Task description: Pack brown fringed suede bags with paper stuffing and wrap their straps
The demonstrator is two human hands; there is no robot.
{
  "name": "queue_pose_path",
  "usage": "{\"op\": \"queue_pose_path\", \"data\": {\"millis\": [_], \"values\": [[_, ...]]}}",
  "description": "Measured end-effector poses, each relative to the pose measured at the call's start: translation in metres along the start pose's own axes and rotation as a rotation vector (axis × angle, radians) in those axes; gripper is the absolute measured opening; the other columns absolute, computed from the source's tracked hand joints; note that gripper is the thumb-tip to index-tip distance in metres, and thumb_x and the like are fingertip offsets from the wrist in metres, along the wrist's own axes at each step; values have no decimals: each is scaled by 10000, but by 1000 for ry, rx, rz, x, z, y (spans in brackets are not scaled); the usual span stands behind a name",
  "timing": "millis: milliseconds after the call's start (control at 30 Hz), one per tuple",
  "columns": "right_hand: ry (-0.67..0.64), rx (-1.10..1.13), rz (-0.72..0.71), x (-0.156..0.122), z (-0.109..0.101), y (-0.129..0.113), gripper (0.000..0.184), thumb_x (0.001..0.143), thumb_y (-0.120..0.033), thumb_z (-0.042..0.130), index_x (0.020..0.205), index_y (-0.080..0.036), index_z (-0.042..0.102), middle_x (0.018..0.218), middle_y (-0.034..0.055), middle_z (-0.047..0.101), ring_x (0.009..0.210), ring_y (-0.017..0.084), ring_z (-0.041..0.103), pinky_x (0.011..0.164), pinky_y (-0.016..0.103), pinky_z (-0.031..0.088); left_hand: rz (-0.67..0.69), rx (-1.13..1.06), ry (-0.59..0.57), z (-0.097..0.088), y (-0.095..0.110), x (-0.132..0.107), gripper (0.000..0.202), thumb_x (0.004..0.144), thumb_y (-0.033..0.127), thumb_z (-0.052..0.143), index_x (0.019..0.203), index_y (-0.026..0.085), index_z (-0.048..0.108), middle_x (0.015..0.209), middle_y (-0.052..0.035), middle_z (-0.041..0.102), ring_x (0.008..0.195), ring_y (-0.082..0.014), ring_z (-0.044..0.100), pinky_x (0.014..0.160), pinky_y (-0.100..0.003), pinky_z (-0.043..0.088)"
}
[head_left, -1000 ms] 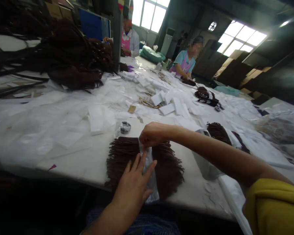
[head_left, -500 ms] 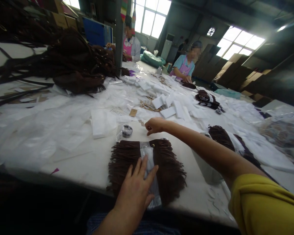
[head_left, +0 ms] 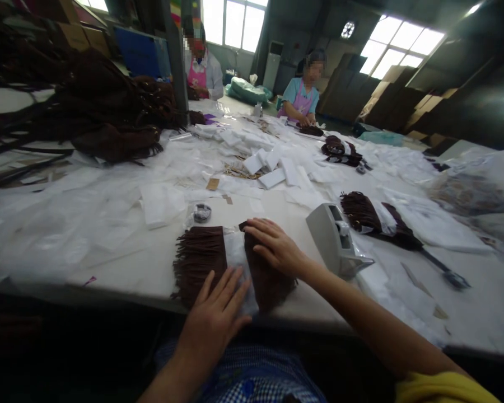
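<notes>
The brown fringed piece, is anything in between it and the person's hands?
Nothing visible comes between the right hand and the brown fringed piece: that hand lies on its right half. Under some left hand fingers, though, a whitish plastic strip runs down the piece's middle.

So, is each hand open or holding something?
Left hand: open, resting over the white strip.
Right hand: open, resting on the brown fringed piece.

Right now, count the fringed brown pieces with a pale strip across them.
2 for certain: one piece under the left hand and right hand, another piece right of the grey device. Dark bundles farther back are unclear; more may be hidden.
</notes>
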State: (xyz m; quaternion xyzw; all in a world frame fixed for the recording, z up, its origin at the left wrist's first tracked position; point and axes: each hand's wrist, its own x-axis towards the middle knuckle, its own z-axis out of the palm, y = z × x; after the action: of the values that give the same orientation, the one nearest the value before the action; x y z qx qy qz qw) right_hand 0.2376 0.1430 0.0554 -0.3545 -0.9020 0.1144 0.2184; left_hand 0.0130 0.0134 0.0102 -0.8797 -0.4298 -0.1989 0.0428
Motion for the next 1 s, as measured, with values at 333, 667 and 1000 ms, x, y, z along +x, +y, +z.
{"op": "queue_pose_path", "data": {"millis": [333, 667, 1000], "values": [[77, -83, 116, -69, 11, -13, 490, 992, -366, 481, 1470, -267, 439, 1567, 74, 358, 1479, 262, 254, 1203, 541, 214, -153, 22, 12, -13, -10, -36, 605, 961, 385, 507, 1508, 181, 343, 1567, -134, 352, 1480, -300, 240, 1172, -539, 287], [324, 46, 114, -117, -1, -29, 254, 945, -214, 533, 1167, -259, 648, 1257, 78, 649, 1276, 234, 536, 1099, 455, 439, -313, 30, 115, -42, -34, -70, 537, 958, 279, 491, 1478, 199, 385, 1515, -139, 439, 1430, -309, 359, 1158, -542, 330], [192, -50, 89, -127, -34, -8, 115, 923, -221, 581, 944, -242, 692, 1135, 74, 693, 1133, 244, 618, 987, 449, 508, -76, -46, 42, -49, -56, -74, 238, 890, 175, 514, 1014, 230, 709, 1357, -50, 621, 1293, -246, 547, 1140, -455, 402]]}}
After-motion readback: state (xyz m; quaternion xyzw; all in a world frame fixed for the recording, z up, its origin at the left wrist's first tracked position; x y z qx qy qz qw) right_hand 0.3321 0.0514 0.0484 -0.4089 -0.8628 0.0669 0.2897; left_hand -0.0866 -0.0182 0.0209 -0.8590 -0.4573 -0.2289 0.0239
